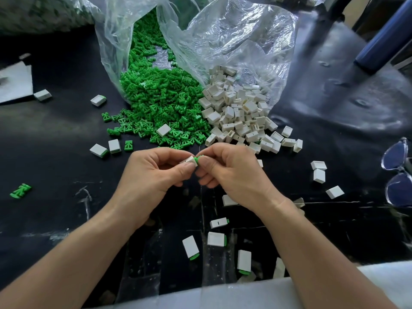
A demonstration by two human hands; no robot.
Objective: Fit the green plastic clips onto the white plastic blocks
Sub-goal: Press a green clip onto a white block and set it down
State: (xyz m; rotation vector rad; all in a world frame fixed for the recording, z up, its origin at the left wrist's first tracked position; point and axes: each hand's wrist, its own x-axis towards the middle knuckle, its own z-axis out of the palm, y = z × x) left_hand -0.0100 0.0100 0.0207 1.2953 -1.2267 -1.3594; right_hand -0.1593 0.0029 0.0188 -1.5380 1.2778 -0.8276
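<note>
At centre frame, left hand (153, 172) curled, pinching a white block (189, 161) between thumb and forefinger. Meeting it from the right, right hand (229, 175), fingers likewise curled, pinching a green clip (197, 160) and holding it against the block's end; too small to tell how far seated.

Just above the hands, spilling out of clear plastic bags (234, 41) onto the black table (55, 134): a heap of green clips (156, 103) at centre left, and touching it at centre right a heap of white blocks (240, 114).

Below the hands, in the lower centre, four assembled blocks (215, 239) lying apart, each with a green end showing. More white pieces scattered left and right of the hands.

At the far left, one loose clip (20, 191) on its own. At the right edge, clear-framed glasses (399, 175); in the upper right, a blue tube (385, 36).
</note>
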